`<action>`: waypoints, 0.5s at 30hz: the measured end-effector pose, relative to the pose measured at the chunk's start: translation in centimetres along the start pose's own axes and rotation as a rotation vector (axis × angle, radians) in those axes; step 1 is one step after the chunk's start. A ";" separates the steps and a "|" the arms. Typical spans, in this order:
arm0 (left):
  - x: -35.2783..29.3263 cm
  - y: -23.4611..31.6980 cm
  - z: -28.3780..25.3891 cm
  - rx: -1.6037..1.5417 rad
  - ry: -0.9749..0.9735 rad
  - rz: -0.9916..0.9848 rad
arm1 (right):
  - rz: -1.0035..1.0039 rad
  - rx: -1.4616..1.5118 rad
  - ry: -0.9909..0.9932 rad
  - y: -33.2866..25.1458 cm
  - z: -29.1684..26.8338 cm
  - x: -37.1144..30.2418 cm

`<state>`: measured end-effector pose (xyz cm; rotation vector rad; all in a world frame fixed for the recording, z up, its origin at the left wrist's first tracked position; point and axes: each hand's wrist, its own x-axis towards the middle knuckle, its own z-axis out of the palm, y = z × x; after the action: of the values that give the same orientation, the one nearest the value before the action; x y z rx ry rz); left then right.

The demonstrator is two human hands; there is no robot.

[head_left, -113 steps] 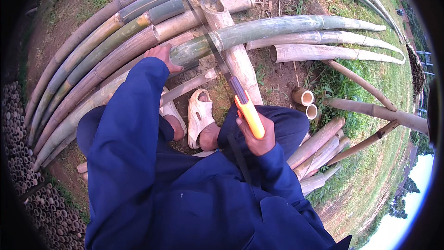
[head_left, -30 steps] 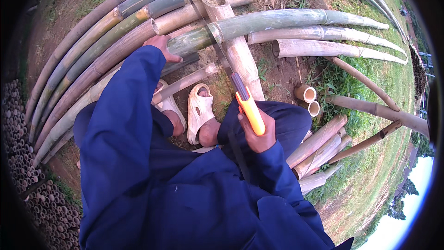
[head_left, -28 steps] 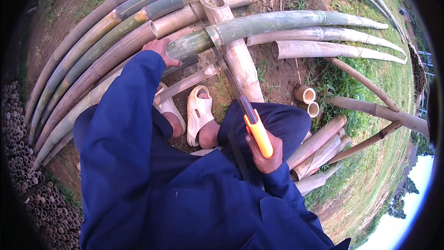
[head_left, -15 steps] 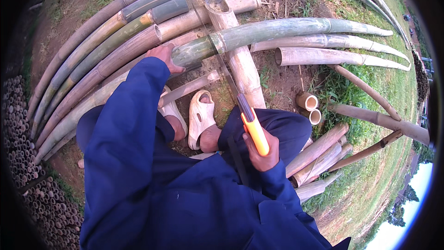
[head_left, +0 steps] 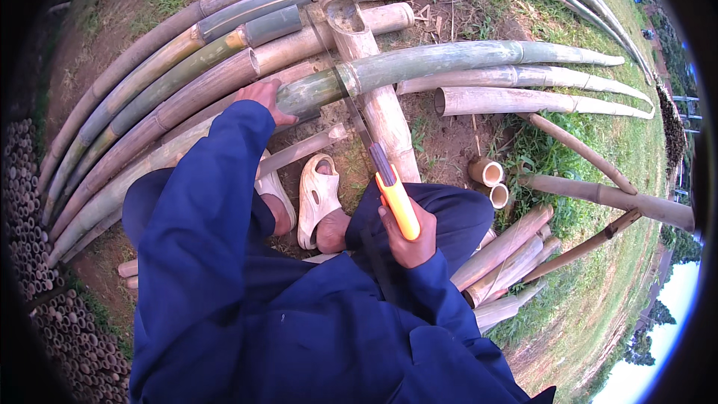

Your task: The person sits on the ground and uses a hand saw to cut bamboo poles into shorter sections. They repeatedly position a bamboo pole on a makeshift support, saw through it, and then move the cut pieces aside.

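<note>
One green bamboo pole point(head_left: 449, 61) lies ahead of your right-hand grip, resting across a notched bamboo log point(head_left: 390, 127). Saw blade point(head_left: 354, 108) crosses it just right of your left hand point(head_left: 262, 99), which is clamped on the pole, thumb nearside. Your right hand point(head_left: 416, 238) is wrapped around the orange saw handle point(head_left: 400, 206). Pale sandals point(head_left: 315, 198) left of that grip; two short bamboo sections point(head_left: 479, 170) right and ahead; split lengths point(head_left: 497, 254) directly right.
</note>
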<state>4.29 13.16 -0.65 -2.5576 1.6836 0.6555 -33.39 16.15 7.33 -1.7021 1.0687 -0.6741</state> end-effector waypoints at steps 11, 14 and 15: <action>0.1 0.7 -0.2 -0.037 0.018 0.049 | 0.033 0.014 -0.012 0.2 0.6 -1.6; -0.1 0.5 -0.3 -0.034 0.015 0.046 | 0.214 -0.031 -0.147 -1.9 -3.7 -2.3; 0.1 0.4 -0.2 -0.038 0.019 0.054 | 0.298 -0.066 -0.202 -3.2 -5.5 -3.7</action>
<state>4.00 12.91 -0.44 -2.5600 1.7685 0.6756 -38.45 17.45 12.49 -1.5843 1.1783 -0.2743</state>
